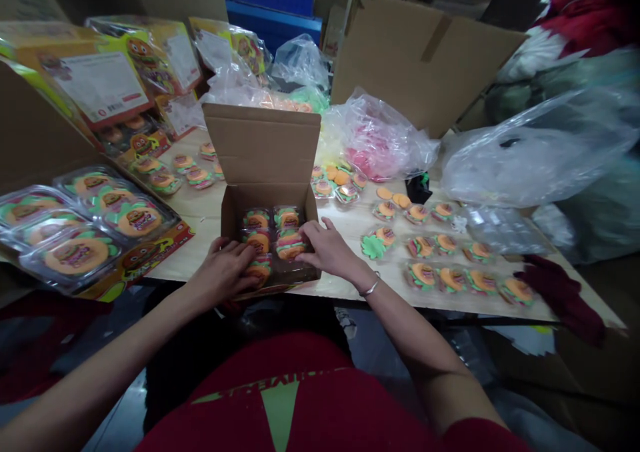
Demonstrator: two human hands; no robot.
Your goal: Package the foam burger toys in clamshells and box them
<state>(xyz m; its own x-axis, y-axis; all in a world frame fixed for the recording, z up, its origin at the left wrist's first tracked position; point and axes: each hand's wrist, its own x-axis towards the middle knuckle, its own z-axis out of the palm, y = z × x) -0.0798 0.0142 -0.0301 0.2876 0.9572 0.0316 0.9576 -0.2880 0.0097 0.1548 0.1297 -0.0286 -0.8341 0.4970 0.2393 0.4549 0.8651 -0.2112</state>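
Note:
An open brown cardboard box (263, 147) stands at the table's front edge with its lid raised. Inside lie several clear-wrapped toy burgers in two columns. My left hand (227, 269) reaches over the box's left wall, its fingers spread on the burgers of the left column, the nearest one (260, 270) partly covered. From the right wall my right hand (325, 245) reaches in, thumb and fingers closed round the edge of a burger (290, 245) in the right column. The box's near right part shows bare cardboard.
A display box of packed burgers (80, 255) sits at the left. Loose wrapped burgers (453, 279) lie in rows on the table (335, 282) at the right. Behind are plastic bags (375, 139) and a large carton (395, 52); a dark red cloth (563, 295) lies far right.

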